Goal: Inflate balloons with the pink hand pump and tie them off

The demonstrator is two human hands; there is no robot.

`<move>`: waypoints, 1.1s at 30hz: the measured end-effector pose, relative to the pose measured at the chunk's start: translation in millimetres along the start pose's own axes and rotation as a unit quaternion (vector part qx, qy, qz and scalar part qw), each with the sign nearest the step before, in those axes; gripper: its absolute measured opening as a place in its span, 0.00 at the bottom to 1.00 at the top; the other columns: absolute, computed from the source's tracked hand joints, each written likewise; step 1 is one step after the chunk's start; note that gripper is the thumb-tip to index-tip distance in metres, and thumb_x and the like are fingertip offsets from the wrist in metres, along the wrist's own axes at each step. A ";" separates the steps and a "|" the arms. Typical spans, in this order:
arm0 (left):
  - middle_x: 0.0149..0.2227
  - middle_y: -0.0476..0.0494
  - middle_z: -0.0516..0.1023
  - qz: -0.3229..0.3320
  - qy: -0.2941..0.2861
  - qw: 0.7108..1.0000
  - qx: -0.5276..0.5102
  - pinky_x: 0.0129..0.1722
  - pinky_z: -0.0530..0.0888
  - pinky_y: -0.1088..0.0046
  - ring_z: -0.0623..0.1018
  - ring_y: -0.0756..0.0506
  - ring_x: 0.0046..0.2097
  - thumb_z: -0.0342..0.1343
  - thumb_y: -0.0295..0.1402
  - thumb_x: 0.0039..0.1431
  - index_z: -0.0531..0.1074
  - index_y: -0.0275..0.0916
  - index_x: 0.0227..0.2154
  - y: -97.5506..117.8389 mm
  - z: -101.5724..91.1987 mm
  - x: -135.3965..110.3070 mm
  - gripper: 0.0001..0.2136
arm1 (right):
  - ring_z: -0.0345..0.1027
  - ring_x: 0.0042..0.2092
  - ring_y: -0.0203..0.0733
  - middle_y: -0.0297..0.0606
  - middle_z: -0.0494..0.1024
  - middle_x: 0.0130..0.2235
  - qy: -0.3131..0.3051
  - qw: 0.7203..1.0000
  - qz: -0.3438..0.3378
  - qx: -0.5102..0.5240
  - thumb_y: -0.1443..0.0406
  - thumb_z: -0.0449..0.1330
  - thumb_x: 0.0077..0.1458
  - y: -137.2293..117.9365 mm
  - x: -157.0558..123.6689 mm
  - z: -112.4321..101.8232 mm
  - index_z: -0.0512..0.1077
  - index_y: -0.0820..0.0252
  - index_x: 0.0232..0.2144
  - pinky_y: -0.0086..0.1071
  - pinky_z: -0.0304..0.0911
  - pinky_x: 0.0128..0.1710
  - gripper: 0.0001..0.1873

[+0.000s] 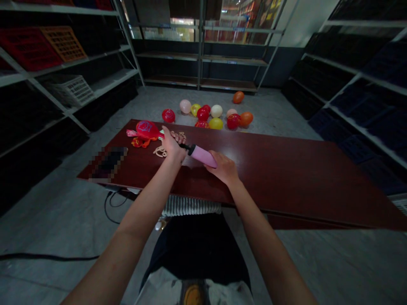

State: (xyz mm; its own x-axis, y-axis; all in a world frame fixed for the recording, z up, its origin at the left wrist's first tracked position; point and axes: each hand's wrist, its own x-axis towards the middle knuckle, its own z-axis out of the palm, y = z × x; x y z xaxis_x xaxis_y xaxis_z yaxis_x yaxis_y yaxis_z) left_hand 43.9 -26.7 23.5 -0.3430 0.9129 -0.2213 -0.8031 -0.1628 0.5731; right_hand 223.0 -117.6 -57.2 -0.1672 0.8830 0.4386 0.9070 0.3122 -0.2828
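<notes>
From where I stand, the bench is a long slab of dark reddish-brown with a smooth, glossy top, and over its near edge both hands are busy with a balloon pump, a slim pink cylinder with a black collar and narrow black tip. The right hand is wrapped round the pink end; the left hand is closed where the black tip meets the neck of a red balloon, plump, thin-skinned and printed in blue. Against that balloon lie limp, crumpled orange-red balloons, and by the left wrist curl soft, pale beige strips. A flat dark slab near the bench's left end is blurred out. Past the far edge, round inflated balloons in red, yellow, white, pink and orange cluster on the grey concrete floor. On the metal racking to the left sit lattice-sided plastic crates: a red crate, an orange crate and, lower, a white crate; I can't make out their contents.
</notes>
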 end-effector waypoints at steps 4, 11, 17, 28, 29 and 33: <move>0.14 0.57 0.51 0.023 0.030 0.999 -0.004 0.15 0.55 0.77 0.54 0.55 0.14 0.47 0.50 0.72 0.51 0.40 0.19 27.8 -8.2 10.2 0.28 | 0.75 0.50 0.50 0.46 0.79 0.53 -0.014 0.999 -0.028 -0.015 0.54 0.61 0.61 -2.5 0.6 2.2 0.68 0.58 0.60 0.39 0.67 0.47 0.28; 0.13 0.57 0.49 0.051 0.049 0.998 0.005 0.16 0.53 0.77 0.52 0.55 0.14 0.47 0.51 0.72 0.50 0.39 0.21 87.2 -6.1 33.2 0.28 | 0.75 0.49 0.50 0.46 0.79 0.53 -0.025 0.998 -0.050 -0.004 0.53 0.60 0.62 -7.9 5.2 8.6 0.67 0.59 0.59 0.40 0.67 0.47 0.27; 0.15 0.55 0.50 0.088 0.020 0.996 0.017 0.16 0.55 0.73 0.53 0.53 0.15 0.48 0.50 0.72 0.49 0.40 0.21 92.0 6.2 39.7 0.27 | 0.75 0.49 0.49 0.44 0.80 0.50 -0.011 0.999 -0.023 0.024 0.54 0.62 0.60 -4.6 6.3 6.7 0.68 0.59 0.58 0.39 0.68 0.46 0.27; 0.18 0.56 0.44 0.099 -0.043 0.993 0.056 0.19 0.51 0.74 0.49 0.54 0.17 0.43 0.47 0.75 0.47 0.41 0.22 23.3 56.2 17.3 0.25 | 0.75 0.49 0.53 0.44 0.78 0.52 0.041 0.993 0.099 0.050 0.56 0.64 0.55 8.2 10.3 0.4 0.68 0.56 0.56 0.44 0.69 0.46 0.28; 0.18 0.56 0.44 0.092 -0.045 0.993 0.064 0.19 0.50 0.74 0.49 0.54 0.17 0.44 0.47 0.74 0.47 0.41 0.22 14.7 59.0 13.1 0.25 | 0.74 0.49 0.54 0.44 0.78 0.52 0.049 0.992 0.104 0.056 0.55 0.64 0.55 8.9 10.3 1.3 0.68 0.56 0.57 0.45 0.69 0.47 0.28; 0.17 0.56 0.45 0.067 -0.072 0.991 0.087 0.21 0.51 0.73 0.49 0.55 0.17 0.44 0.51 0.73 0.47 0.41 0.22 -19.5 59.3 -4.0 0.26 | 0.73 0.51 0.55 0.45 0.77 0.52 0.069 0.989 0.111 0.062 0.55 0.61 0.57 11.2 10.3 3.9 0.67 0.56 0.58 0.46 0.69 0.48 0.28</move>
State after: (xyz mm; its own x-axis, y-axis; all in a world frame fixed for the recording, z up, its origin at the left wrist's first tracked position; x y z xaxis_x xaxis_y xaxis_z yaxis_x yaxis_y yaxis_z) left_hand 89.8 -4.9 60.0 -0.3579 0.9334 -0.0269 -0.6547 -0.2303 0.7199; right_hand 229.9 -103.7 -59.2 0.0938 0.8806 0.4644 0.8596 0.1637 -0.4840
